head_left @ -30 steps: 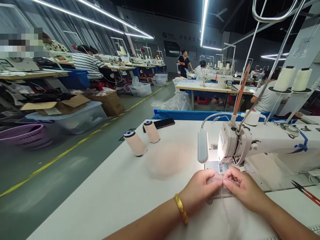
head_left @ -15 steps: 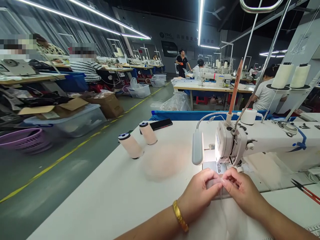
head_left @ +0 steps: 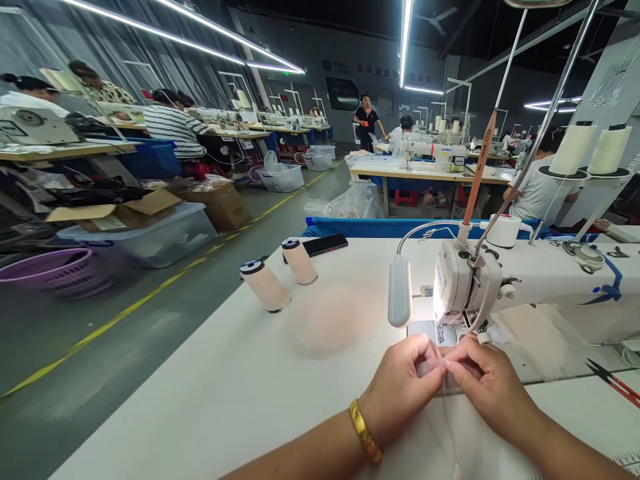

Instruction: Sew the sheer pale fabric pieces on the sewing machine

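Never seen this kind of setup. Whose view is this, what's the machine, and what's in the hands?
The view comes from a camera worn on the person's head, looking forward and down. There's no robot: the bare left hand, with a gold bangle at its wrist, and the right hand belong to the wearer. Both pinch thin, sheer fabric just in front of the needle area of a white sewing machine. On the white table are two peach thread cones, a dark phone, and a blurry pale patch I can't identify.
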### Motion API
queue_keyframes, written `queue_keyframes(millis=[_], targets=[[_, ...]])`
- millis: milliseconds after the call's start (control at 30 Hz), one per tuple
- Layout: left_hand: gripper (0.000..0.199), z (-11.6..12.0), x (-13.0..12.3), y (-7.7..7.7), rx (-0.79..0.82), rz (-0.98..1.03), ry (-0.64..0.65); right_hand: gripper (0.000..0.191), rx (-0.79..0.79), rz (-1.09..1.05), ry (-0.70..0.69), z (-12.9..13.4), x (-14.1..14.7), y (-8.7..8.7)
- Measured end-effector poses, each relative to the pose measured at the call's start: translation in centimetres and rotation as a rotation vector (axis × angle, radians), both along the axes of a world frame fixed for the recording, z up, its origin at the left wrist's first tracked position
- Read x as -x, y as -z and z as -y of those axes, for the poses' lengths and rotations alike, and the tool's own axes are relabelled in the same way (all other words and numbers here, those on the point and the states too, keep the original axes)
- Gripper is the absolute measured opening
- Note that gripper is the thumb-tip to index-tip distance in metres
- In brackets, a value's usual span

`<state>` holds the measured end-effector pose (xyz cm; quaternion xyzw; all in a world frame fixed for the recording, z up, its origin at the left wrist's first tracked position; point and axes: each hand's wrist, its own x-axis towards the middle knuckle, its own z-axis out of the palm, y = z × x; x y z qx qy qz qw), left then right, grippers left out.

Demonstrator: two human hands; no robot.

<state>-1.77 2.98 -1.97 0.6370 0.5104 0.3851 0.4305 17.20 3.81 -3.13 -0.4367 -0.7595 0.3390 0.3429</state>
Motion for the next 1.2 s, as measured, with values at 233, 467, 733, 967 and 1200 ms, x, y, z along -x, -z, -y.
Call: queue_keyframes(millis=[233, 467, 733, 967, 1200], targets=[[0.02, -0.04, 0.05, 0.09, 0.044, -0.025, 0.005, 0.022, -0.067, 0.027, 0.008, 0.05, -0.04, 0.08], [0.017, -0.09, -0.13, -0.17, 0.093, 0.044, 0.021, 0.02, -0.09, 0.052, 0.004, 0.02, -0.18, 0.04], [0.019, -0.25, 0.0, -0.03, 0.14, 0.025, 0.043, 0.021, -0.057, 0.034, -0.024, 0.09, -0.26, -0.27], [0.017, -0.31, 0.07, 0.29, 0.022, -0.002, 0.028, 0.02, -0.082, 0.02, -0.003, 0.13, -0.19, -0.17], [0.02, -0.26, -0.05, 0.36, 0.12, 0.041, 0.038, 0.021, -0.069, 0.049, -0.018, 0.14, -0.32, -0.36]])
